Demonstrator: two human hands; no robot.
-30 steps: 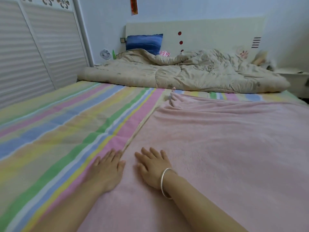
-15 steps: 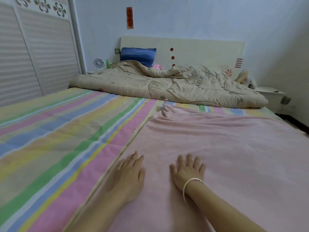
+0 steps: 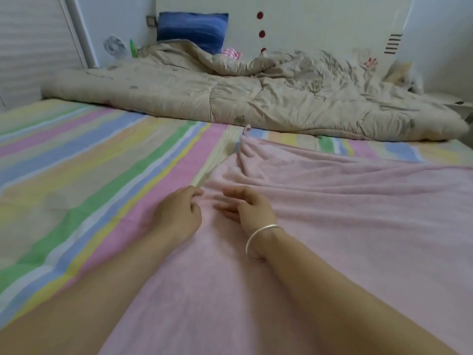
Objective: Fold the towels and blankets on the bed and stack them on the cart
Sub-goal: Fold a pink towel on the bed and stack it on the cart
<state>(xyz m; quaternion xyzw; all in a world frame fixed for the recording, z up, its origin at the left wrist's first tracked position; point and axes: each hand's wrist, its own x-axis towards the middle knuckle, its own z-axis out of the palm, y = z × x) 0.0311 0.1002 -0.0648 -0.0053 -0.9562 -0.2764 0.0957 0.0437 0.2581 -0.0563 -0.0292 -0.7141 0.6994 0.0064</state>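
Note:
A large pink towel (image 3: 345,226) lies spread over the right half of the bed, and its far left corner (image 3: 246,131) is bunched into folds. My left hand (image 3: 176,216) sits at the towel's left edge, fingers curled and pinching the fabric. A little to its right, my right hand (image 3: 249,208), with a silver bracelet on the wrist, is also curled into the cloth, its fingertips blurred. Wrinkles run from both hands toward the far corner. No cart is in view.
A striped pastel sheet (image 3: 89,175) covers the bed's left half. A crumpled beige quilt (image 3: 256,98) lies across the head of the bed, with a blue pillow (image 3: 192,29) and the headboard (image 3: 320,21) behind. A white louvred wardrobe (image 3: 30,47) stands on the left.
Both hands were flat on the towel. They have slid forward toward its left edge and curled into the fabric, which now wrinkles toward them. The camera has tilted down and closer.

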